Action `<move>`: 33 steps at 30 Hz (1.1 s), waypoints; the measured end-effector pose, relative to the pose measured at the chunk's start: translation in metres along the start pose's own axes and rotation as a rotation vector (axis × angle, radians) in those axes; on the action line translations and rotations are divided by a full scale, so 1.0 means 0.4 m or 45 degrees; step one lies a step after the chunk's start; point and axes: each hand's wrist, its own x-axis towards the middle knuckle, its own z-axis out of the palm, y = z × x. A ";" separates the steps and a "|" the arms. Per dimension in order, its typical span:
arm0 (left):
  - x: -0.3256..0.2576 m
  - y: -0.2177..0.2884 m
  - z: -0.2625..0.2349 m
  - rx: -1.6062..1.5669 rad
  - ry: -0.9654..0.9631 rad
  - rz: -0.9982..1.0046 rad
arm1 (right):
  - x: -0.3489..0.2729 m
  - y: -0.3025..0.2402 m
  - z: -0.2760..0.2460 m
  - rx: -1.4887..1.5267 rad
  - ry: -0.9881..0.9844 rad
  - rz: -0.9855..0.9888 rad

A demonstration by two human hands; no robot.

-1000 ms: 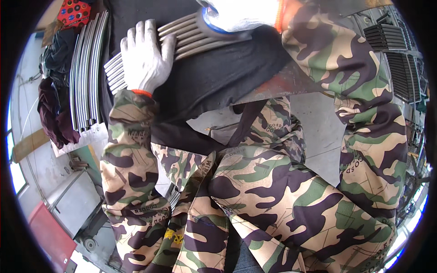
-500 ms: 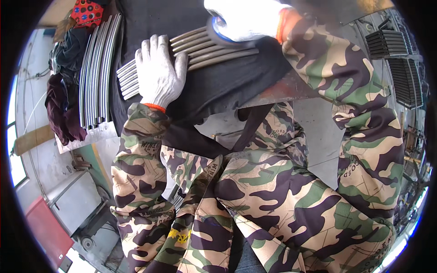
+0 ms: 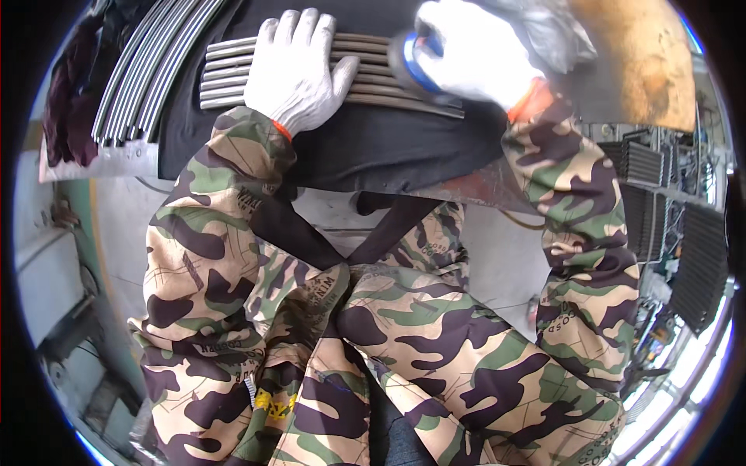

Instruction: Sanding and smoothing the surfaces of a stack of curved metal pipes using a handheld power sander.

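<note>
My left hand (image 3: 295, 74), in a white knit glove with an orange cuff, lies flat with fingers apart on a row of grey metal rods (image 3: 224, 87). The rods lie side by side on a black cloth (image 3: 381, 151). My gloved right hand (image 3: 482, 58) grips a round, blue-rimmed disc (image 3: 417, 66) over the right part of the rods. Motion blurs the disc, so I cannot tell its exact kind. The disc and right hand hide part of the rods.
At the left lies a separate bundle of long shiny rods (image 3: 151, 74), beside a dark purple cloth (image 3: 68, 116). Clear plastic (image 3: 556, 35) and a brown board (image 3: 649, 62) are at the far right. Black ribbed parts (image 3: 699, 264) stand beyond my right arm.
The view has turned, so the rods now lie nearly level and more of the brown board shows. My left hand stays on the rods. My right hand still grips the disc over them.
</note>
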 end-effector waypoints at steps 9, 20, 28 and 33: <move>0.002 0.024 0.018 0.062 0.007 -0.063 | -0.025 -0.029 0.020 0.085 -0.072 0.014; -0.017 0.047 0.010 0.058 -0.020 -0.126 | -0.015 -0.033 0.020 0.120 -0.060 -0.034; -0.012 0.037 0.018 0.068 0.039 -0.106 | -0.015 -0.046 0.009 0.102 -0.041 -0.013; -0.001 0.029 0.013 -0.076 0.026 -0.151 | -0.008 -0.036 0.025 0.044 -0.049 0.011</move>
